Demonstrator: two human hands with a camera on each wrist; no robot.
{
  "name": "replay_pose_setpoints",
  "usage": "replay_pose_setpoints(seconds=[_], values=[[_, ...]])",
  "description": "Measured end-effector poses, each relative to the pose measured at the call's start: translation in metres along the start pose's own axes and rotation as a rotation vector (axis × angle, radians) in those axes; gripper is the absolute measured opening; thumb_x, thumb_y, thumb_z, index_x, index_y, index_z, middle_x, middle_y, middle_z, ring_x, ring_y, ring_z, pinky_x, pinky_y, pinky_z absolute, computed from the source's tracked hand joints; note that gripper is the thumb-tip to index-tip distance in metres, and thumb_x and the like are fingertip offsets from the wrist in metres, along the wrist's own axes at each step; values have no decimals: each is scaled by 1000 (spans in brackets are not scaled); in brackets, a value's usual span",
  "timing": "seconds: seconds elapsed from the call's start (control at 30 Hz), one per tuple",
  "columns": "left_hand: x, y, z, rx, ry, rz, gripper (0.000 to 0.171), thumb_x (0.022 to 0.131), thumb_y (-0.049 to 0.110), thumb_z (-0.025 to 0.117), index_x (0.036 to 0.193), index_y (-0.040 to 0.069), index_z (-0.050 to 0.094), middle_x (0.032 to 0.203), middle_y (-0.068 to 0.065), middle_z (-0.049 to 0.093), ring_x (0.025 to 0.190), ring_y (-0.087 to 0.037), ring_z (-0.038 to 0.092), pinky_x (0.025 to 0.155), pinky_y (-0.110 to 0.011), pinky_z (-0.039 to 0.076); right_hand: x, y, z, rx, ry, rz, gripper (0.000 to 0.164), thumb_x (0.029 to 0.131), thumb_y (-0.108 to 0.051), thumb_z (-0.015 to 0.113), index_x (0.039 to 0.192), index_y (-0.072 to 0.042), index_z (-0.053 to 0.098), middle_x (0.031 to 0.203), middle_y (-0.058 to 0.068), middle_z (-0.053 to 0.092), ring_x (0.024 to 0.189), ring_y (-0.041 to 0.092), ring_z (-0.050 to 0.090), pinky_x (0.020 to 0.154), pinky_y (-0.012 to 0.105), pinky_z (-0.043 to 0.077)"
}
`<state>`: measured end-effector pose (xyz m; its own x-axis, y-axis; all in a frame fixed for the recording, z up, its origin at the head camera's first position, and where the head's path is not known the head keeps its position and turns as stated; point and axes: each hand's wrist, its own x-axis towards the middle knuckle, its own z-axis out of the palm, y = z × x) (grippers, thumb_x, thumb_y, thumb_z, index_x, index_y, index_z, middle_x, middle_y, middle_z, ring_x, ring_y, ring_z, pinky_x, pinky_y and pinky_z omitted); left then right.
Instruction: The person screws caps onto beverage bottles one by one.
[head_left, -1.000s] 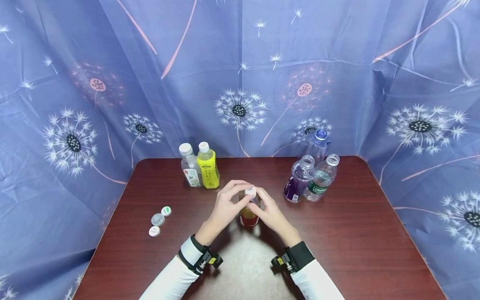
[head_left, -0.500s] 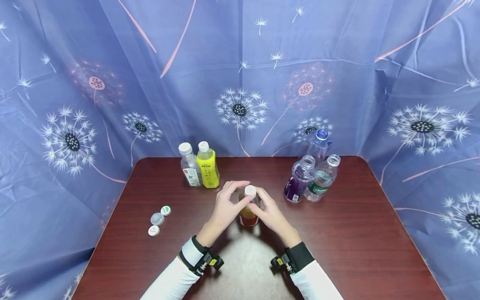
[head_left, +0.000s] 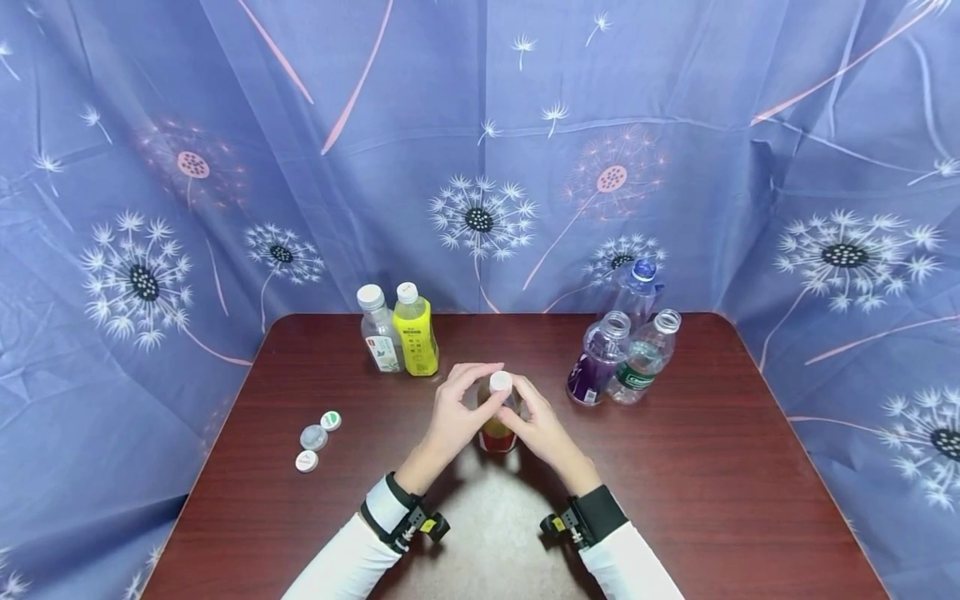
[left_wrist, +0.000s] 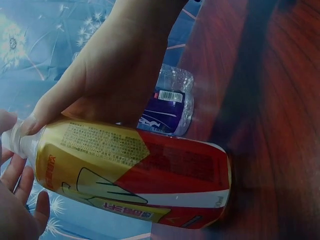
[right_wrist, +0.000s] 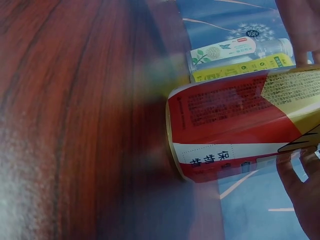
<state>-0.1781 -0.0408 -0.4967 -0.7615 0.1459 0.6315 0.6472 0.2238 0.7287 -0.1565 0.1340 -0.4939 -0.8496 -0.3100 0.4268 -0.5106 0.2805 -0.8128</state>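
Fingers (head_left: 471,374) round bottle (head_left: 495,439); room toward table's back edge (head_left: 506,319).

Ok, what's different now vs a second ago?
Left hand: fingers shifted slightly at the white cap, so more of its top shows. Can't tell if the cap turned. Nothing visibly picked up or put down.

Unchanged: red-and-gold bottle upright between the hands, right hand at its neck, loose caps, other bottles.

Left hand (head_left: 454,414), right hand (head_left: 544,427) and red bottle (head_left: 497,440) block the middle; behind, there is room between yellow bottle (head_left: 417,342) and purple bottle (head_left: 591,373); caps (head_left: 313,437) obstruct the left.
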Motion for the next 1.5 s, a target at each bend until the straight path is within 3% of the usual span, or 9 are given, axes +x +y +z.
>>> replay_pose_setpoints(seconds=[0.27, 0.5, 0.6, 0.67, 0.73, 0.9, 0.97, 1.3, 1.5], values=[[3, 3, 3, -29, 13, -65, 44, 81, 4, 89, 122, 8, 74, 117, -9, 74, 108, -26, 63, 94, -34, 52, 0, 0, 0, -9, 2, 31, 48, 92, 6, 69, 138, 7, 56, 134, 25, 62, 127, 25, 57, 111, 42, 45], [7, 26, 2, -48, 13, -88, 52, 80, -8, 84, 128, -6, 65, 113, -24, 73, 108, -40, 61, 92, -49, 51, 0, -1, 1, -3, -1, 25, 48, 92, 8, 69, 138, 9, 55, 135, 27, 61, 128, 33, 57, 111, 55, 45], [9, 38, -1, -68, 13, -91, 51, 81, -9, 82, 128, -8, 63, 111, -25, 72, 107, -40, 61, 92, -53, 50, -1, -1, 1, -7, -1, 26, 49, 91, 8, 69, 138, 8, 55, 134, 27, 62, 124, 26, 58, 108, 49, 48], [10, 42, -3, -77, 7, -83, 50, 82, -9, 81, 128, -7, 63, 113, -23, 73, 109, -38, 61, 96, -48, 50, 0, -1, 1, -8, -5, 28, 48, 91, 8, 70, 137, 8, 56, 133, 26, 62, 122, 22, 57, 107, 46, 48], [7, 33, -1, -71, -8, -89, 53, 82, -5, 83, 132, -2, 63, 117, -19, 73, 114, -33, 61, 99, -43, 49, 0, -1, 0, -11, -8, 25, 48, 91, 8, 69, 137, 8, 56, 132, 26, 62, 121, 21, 57, 106, 44, 48], [5, 21, 3, -59, 2, -112, 59, 80, -3, 86, 134, 1, 62, 116, -21, 71, 114, -34, 60, 98, -57, 49, -2, 29, 6, -21, -3, 32, 50, 90, 9, 70, 138, 6, 56, 135, 24, 61, 127, 23, 56, 110, 42, 46], [8, 31, 1, -64, 17, -98, 55, 80, -8, 84, 130, -5, 63, 112, -24, 71, 109, -38, 60, 96, -60, 49, -3, 41, 9, -14, 0, 37, 53, 90, 8, 71, 140, 3, 56, 137, 23, 61, 127, 23, 56, 110, 42, 46], [11, 43, -4, -82, 13, -94, 54, 80, -11, 82, 130, -7, 61, 111, -23, 73, 110, -37, 60, 96, -58, 48, -3, 45, 8, 5, -5, 8, 49, 95, -7, 73, 141, -6, 58, 136, 13, 63, 123, 16, 56, 106, 38, 47], [11, 43, -5, -87, 5, -109, 57, 80, -9, 83, 132, -8, 59, 112, -25, 71, 111, -38, 61, 96, -59, 48, -4, 44, 9, 14, 1, 5, 51, 92, -2, 73, 141, -5, 58, 137, 15, 63, 126, 14, 55, 108, 36, 46]])
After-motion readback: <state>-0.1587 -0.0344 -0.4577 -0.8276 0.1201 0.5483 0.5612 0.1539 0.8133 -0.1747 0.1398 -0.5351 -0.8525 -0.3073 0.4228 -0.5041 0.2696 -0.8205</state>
